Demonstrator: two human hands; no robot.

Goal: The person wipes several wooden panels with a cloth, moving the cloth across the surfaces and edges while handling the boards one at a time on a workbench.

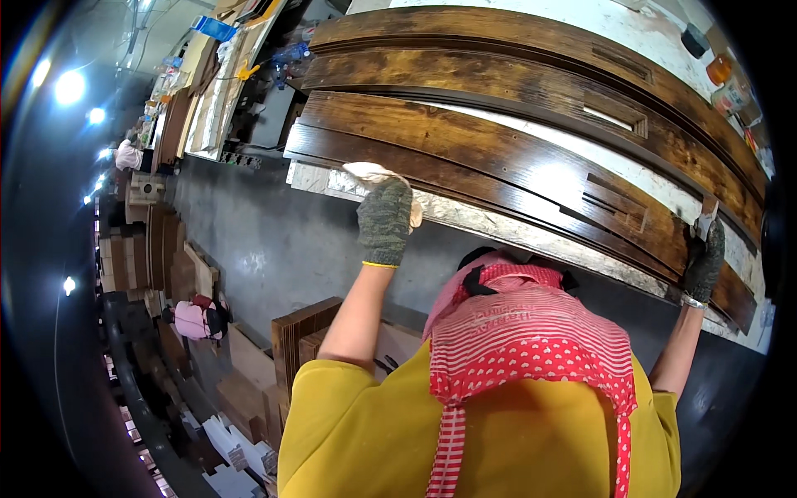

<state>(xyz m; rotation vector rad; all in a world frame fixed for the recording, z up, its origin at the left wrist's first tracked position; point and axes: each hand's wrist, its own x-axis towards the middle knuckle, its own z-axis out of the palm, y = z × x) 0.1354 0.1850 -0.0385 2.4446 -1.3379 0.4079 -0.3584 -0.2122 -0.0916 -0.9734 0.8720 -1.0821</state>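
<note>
My left hand [384,222], in a dark grey knit glove with a yellow cuff edge, is closed on a crumpled cream cloth [371,171]. It is at the near edge of the nearest dark-stained wooden board [465,137], toward its left end. My right hand [705,259], gloved alike, is closed at the right end of that board. A small flat, pale tool with a brownish tip [705,219] sticks up from its fingers; its exact kind cannot be made out. A middle board [498,83] and a far board [465,25], both stained brown with rectangular cutouts, lie behind.
The boards rest on a white, stained worktable [490,222]. Beyond its right end stand a dark cup [695,40] and bottles [730,95]. Another cluttered bench [217,91] is at upper left. Stacked wood panels [290,344] stand behind my left arm. Other people [199,319] are farther left.
</note>
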